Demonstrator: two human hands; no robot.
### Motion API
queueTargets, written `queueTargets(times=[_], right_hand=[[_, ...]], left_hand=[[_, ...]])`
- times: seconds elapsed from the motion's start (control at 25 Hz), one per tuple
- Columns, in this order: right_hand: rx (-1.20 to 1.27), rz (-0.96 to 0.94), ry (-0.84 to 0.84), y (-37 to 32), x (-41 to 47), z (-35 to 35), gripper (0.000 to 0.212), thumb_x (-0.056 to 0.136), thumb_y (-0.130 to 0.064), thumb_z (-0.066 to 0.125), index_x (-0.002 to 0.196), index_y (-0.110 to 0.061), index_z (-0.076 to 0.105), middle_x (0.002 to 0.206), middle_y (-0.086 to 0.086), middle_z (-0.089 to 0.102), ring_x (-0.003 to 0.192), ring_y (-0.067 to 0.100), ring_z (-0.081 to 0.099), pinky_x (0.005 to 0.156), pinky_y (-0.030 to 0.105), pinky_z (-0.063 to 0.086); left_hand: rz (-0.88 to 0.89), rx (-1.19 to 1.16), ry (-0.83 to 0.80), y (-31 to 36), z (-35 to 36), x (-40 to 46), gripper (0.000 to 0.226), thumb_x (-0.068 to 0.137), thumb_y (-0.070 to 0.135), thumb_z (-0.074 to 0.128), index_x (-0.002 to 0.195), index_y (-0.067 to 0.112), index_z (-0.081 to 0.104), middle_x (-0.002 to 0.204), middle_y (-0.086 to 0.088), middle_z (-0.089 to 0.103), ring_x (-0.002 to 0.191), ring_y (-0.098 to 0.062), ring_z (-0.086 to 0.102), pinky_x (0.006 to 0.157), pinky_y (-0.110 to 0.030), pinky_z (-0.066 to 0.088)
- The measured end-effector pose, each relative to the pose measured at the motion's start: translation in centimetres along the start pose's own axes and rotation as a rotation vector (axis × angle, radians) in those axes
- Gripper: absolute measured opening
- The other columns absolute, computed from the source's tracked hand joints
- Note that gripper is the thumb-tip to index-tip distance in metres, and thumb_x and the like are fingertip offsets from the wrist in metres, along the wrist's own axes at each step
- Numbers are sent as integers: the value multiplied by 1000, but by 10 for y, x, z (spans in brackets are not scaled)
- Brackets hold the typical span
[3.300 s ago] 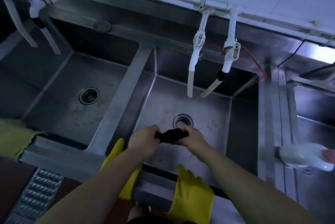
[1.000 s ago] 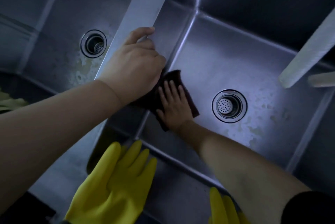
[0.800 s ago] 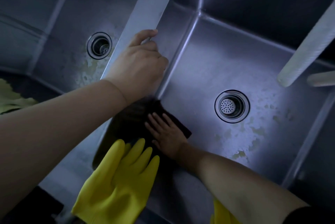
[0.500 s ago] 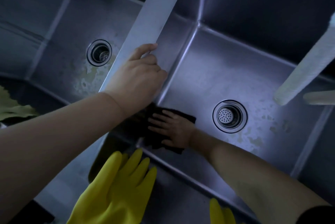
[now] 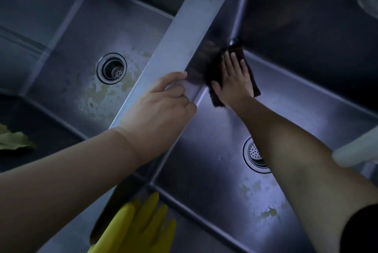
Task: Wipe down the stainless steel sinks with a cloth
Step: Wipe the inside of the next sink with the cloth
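The right hand [image 5: 235,82] lies flat, fingers [image 5: 231,62] straight and spread, pressing a dark, square cleaning cloth [image 5: 250,68] onto the floor of the right stainless steel sink basin [image 5: 306,93], in the far left corner where the floor meets the wall under the divider. The cloth shows around the hand on its far and right sides and at the wrist. In this basin, nearer the person, sits a round perforated drain strainer [image 5: 252,154], partly covered by the right forearm, with pale flaky patches of residue [image 5: 263,209] on the steel close to it.

The left hand [image 5: 161,107] rests on the flat steel divider strip [image 5: 190,27] between the two basins, its fingers loosely curled over the strip's right edge, the forefinger stretched along the top; it holds nothing else.

The left stainless steel sink basin [image 5: 67,52] holds a round drain with a strainer basket [image 5: 112,68] and a wide pale stain [image 5: 102,97] beside it.

A yellow rubber glove [image 5: 139,230] lies draped over the near rim, fingers pointing away. A crumpled yellow-green cloth [image 5: 12,140] sits at the left edge.
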State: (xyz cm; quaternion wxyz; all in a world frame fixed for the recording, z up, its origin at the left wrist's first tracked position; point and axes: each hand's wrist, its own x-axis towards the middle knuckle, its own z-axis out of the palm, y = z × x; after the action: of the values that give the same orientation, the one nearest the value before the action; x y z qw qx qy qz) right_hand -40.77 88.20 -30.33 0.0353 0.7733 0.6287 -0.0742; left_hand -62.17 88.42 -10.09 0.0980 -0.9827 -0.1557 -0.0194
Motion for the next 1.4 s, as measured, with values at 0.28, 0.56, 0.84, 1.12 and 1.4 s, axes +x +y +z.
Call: queueTargets(times=[0.28, 0.56, 0.84, 1.12, 1.4], right_hand=[[91, 203, 4, 13, -20, -3, 74, 92, -49, 30, 152, -11, 7, 160, 10, 4, 147, 24, -2, 119, 41, -4], [192, 491, 75, 118, -136, 25, 72, 91, -36, 50, 149, -6, 21, 156, 16, 20, 144, 31, 12, 118, 46, 2], [167, 785, 12, 128, -283, 26, 79, 84, -48, 23, 145, 2, 28, 150, 29, 26, 140, 44, 21, 114, 53, 11], [213, 882, -24, 90, -251, 26, 82, 84, -51, 18, 147, 1, 22, 152, 28, 18, 142, 43, 14, 115, 54, 7], [153, 636, -18, 47, -165, 21, 77, 88, -52, 15, 151, -8, 14, 156, 22, 13, 144, 39, 10, 116, 51, 2]], left_hand=[[36, 84, -24, 4, -2, -3, 28, 75, -3, 38, 64, 17, 55, 55, -2, 49, 69, -26, 57, 114, -39, 26], [80, 204, -78, 10, -6, -1, 18, 71, -1, 54, 61, 14, 55, 53, -5, 51, 70, -29, 55, 114, -41, 25], [100, 211, -79, 13, -8, -3, 16, 68, -3, 57, 60, 10, 55, 52, -10, 53, 67, -32, 55, 114, -46, 21], [115, 167, -57, 11, -6, -3, 17, 64, -7, 61, 59, 9, 55, 50, -11, 51, 62, -32, 54, 112, -49, 23], [123, 142, -75, 8, 0, -4, 18, 64, -5, 54, 57, 12, 54, 49, -6, 52, 63, -30, 54, 116, -46, 19]])
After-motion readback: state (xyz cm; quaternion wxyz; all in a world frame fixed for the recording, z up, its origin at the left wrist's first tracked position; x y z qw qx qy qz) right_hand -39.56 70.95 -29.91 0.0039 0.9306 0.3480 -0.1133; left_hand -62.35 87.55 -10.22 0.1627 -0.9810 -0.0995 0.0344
